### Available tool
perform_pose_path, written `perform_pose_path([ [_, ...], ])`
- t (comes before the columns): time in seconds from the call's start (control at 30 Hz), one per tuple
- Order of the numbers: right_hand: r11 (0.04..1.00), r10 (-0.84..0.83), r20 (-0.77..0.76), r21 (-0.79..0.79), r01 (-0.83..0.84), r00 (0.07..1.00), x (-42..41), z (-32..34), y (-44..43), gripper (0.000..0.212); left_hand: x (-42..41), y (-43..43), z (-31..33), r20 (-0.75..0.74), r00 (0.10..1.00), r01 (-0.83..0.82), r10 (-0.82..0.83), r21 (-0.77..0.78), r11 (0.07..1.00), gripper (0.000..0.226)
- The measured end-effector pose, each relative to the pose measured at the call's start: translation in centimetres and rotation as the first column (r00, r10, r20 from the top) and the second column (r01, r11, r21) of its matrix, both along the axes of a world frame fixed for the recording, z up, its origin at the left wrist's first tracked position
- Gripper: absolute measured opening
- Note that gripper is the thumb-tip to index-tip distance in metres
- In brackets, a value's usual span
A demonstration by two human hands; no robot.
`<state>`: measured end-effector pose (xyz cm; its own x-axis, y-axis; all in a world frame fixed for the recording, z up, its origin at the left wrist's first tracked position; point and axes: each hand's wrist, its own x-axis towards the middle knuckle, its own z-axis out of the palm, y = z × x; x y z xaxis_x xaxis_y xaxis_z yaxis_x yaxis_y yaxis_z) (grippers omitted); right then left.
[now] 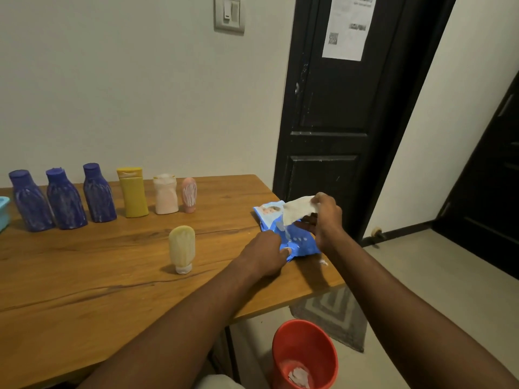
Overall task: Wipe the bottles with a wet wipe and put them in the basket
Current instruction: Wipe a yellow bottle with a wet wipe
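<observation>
From the light-blue basket (4,213) rightward, seven smeared bottles (132,193) stand on the bench (84,276), seemingly unwiped, so wiping is yet to begin – the left hand (264,255) presses the wipe pack (297,242) down, the right hand (327,217) pinches a wet wipe (297,211).

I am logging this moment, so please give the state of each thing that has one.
Wipe pack: flat, held down by left hand.
Wet wipe: partly pulled out, pinched by right hand.
Cream tube: upright on cap, smeared.
Row of bottles: upright, several streaked.
Red bin: holds used wipe.
</observation>
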<state>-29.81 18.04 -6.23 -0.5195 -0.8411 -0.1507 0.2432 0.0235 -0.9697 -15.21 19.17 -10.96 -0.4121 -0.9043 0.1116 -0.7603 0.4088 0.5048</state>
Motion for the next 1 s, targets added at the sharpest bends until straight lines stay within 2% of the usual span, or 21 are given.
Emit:
perform_pose_path([
  [0.13,0.997,0.069,0.184,-0.030,-0.065,0.980,0.3,0.6,0.5,0.034,0.3,0.8,0.5,-0.065,0.998,0.006,-0.008,-0.027,1.000,0.033],
  [0.27,0.991,0.134,0.172,-0.026,-0.131,0.976,1.4,1.3,1.6,0.027,1.5,2.1,1.6,-0.154,0.988,-0.020,0.007,-0.084,0.996,0.030],
  [0.4,0.985,0.157,-0.072,-0.059,-0.161,0.985,4.0,1.9,3.2,0.020,5.4,4.4,4.0,-0.278,0.960,-0.033,-0.030,-0.217,0.976,0.022],
  [0.47,0.966,0.215,-0.164,-0.109,-0.234,0.963,6.0,2.0,4.5,0.012,8.2,5.8,5.2,-0.331,0.943,-0.054,-0.049,-0.295,0.954,0.022],
  [0.57,0.932,0.298,-0.296,-0.113,-0.343,0.907,9.1,1.4,5.5,0.015,12.9,6.8,7.1,-0.331,0.940,-0.068,-0.089,-0.436,0.897,0.023],
  [0.63,0.917,0.323,-0.380,-0.102,-0.386,0.867,11.2,1.0,6.0,0.017,16.0,6.6,8.4,-0.284,0.952,-0.048,-0.111,-0.500,0.865,0.034],
  [0.7,0.914,0.303,-0.492,-0.094,-0.396,0.816,13.1,0.5,6.6,0.016,18.8,6.3,9.5,-0.182,0.980,0.000,-0.083,-0.415,0.910,0.051],
  [0.77,0.916,0.252,-0.623,-0.094,-0.391,0.740,14.8,-0.1,6.7,0.012,21.3,5.3,9.8,-0.032,0.998,0.039,-0.048,-0.228,0.973,0.067],
  [0.83,0.917,0.178,-0.739,-0.115,-0.382,0.650,16.3,-0.6,6.9,0.014,23.1,4.3,9.5,0.075,0.996,0.054,-0.048,-0.082,0.995,0.079],
  [0.9,0.900,0.136,-0.795,-0.151,-0.410,0.592,17.7,-1.3,7.1,0.017,24.2,3.7,8.9,0.059,0.997,0.056,-0.057,0.020,0.998,0.081],
  [1.0,0.879,0.103,-0.848,-0.168,-0.447,0.521,18.8,-2.5,8.2,0.023,24.2,3.5,7.9,-0.117,0.990,0.096,-0.081,0.132,0.987,0.074],
])
